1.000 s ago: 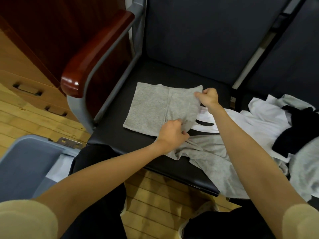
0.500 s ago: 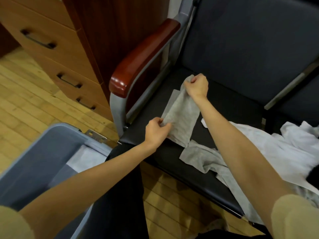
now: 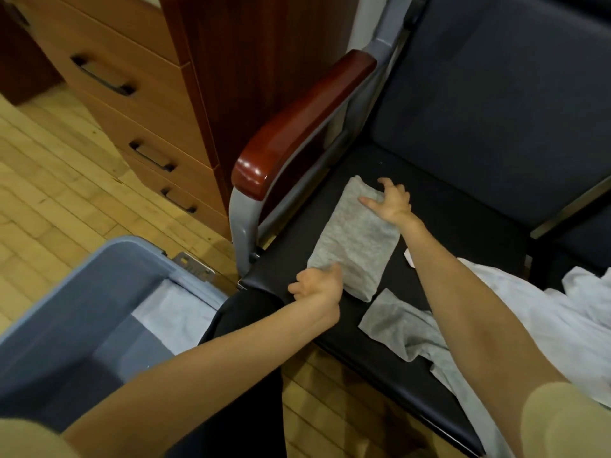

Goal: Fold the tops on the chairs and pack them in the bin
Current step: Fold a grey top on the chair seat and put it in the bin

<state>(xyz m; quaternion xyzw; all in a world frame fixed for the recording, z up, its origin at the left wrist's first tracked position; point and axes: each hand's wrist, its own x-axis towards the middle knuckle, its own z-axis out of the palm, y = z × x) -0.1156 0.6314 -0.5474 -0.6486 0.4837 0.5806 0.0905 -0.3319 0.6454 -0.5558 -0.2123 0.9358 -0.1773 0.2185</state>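
Note:
A grey top (image 3: 355, 239), folded into a narrow rectangle, lies flat on the black seat of the chair (image 3: 463, 246). My left hand (image 3: 317, 284) rests at its near corner, fingers loosely spread, thumb touching the cloth. My right hand (image 3: 391, 201) lies on its far end with straight, spread fingers. The blue-grey bin (image 3: 109, 279) stands on the floor at the lower left, with a pale folded garment (image 3: 172, 309) inside. Another grey top (image 3: 406, 325) and a white top (image 3: 545, 312) lie crumpled on the seat to the right.
A red-brown wooden armrest (image 3: 297, 127) on a grey metal frame borders the seat's left side. A wooden drawer cabinet (image 3: 132, 94) stands behind the bin. The floor is light wood planks. My dark-trousered legs sit between bin and chair.
The grey top has been folded over once more and laid flat. Both hands have let go of its edges and now rest on it. The view has swung left toward the bin.

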